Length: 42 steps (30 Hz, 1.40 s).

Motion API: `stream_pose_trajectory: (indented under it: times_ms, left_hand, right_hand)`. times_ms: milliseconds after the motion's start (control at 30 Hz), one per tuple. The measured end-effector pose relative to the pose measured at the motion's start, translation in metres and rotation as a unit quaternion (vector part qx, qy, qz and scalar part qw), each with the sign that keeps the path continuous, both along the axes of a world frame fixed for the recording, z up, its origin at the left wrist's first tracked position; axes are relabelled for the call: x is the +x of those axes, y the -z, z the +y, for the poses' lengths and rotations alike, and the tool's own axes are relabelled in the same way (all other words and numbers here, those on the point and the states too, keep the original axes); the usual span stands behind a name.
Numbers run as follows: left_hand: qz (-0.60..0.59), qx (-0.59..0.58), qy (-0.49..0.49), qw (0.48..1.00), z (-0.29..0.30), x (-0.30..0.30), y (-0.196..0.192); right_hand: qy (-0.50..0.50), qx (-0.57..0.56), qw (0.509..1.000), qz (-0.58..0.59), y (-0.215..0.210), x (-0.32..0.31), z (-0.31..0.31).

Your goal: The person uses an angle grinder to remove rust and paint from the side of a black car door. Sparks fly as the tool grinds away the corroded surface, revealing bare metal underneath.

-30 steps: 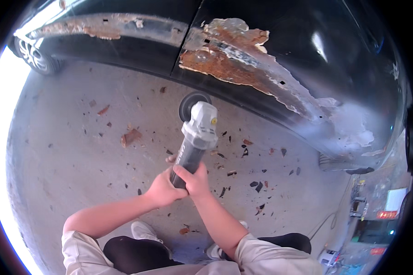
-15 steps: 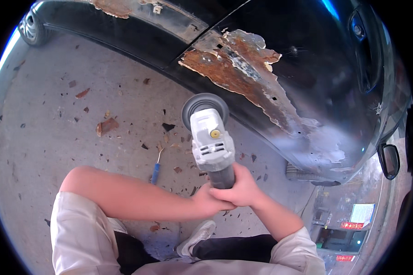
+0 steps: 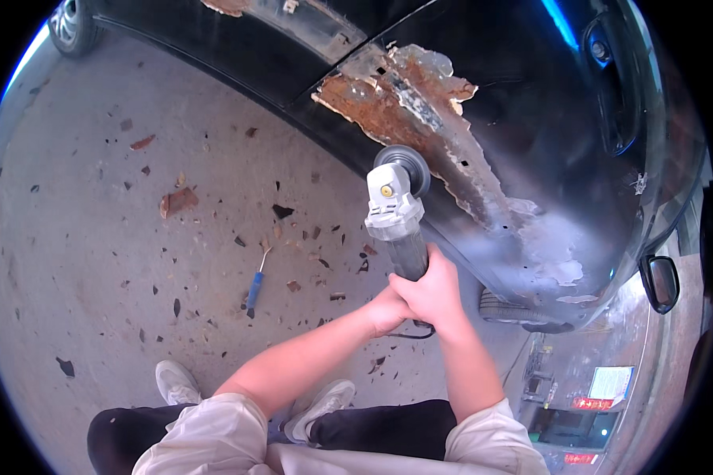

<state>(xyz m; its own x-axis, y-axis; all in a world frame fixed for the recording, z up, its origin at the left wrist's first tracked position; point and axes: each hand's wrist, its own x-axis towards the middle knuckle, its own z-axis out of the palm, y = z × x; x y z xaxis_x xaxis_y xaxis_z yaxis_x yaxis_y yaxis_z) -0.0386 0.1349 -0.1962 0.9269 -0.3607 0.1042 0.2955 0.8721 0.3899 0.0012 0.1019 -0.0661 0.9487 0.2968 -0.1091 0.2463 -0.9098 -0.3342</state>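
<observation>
Both my hands are wrapped round the dark rear handle of a white angle grinder (image 3: pixel 394 207). My right hand (image 3: pixel 434 291) grips the handle from the right, while my left hand (image 3: pixel 390 309) is closed just below it, partly covered by the right. The grinder's round grey disc (image 3: pixel 408 162) overlaps the lower edge of the rusty, stripped patch (image 3: pixel 420 119) on a black car door (image 3: pixel 531 134). I cannot tell whether the disc touches the metal. Flaking, jagged paint borders the patch, and its right end fades into a scuffed pale area (image 3: pixel 550 249).
Dark and brown flakes (image 3: pixel 180 202) are scattered over the concrete floor (image 3: pixel 79 261). A blue-handled scraper (image 3: pixel 255 291) lies left of the grinder. At the right are the car's side mirror (image 3: pixel 660 283) and a tyre (image 3: pixel 507 307). A dark cord (image 3: pixel 414 336) hangs below my hands.
The grinder has moved right and slightly up, its disc going from over the floor to the door's rusty patch. Both arms have stretched forward, and the left elbow has come in.
</observation>
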Motion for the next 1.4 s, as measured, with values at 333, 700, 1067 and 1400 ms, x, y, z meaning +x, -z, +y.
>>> stream_pose_trajectory:
  times_ms: [333,700,1067,1400]
  left_hand:
    - [0.014,-0.123,0.060,0.991,0.004,0.028,0.003]
    - [0.040,-0.138,0.005,0.990,0.003,0.029,-0.019]
    - [0.049,-0.155,0.012,0.987,-0.019,0.025,-0.018]
    - [0.009,-0.136,-0.017,0.990,0.007,0.045,-0.022]
  right_hand:
    - [-0.012,-0.030,0.997,-0.064,-0.002,0.013,0.016]
    - [-0.019,-0.035,0.998,-0.053,-0.010,0.022,0.017]
    - [-0.013,-0.034,0.999,-0.028,-0.030,0.011,0.017]
    - [-0.035,-0.037,0.998,-0.047,-0.023,0.036,0.031]
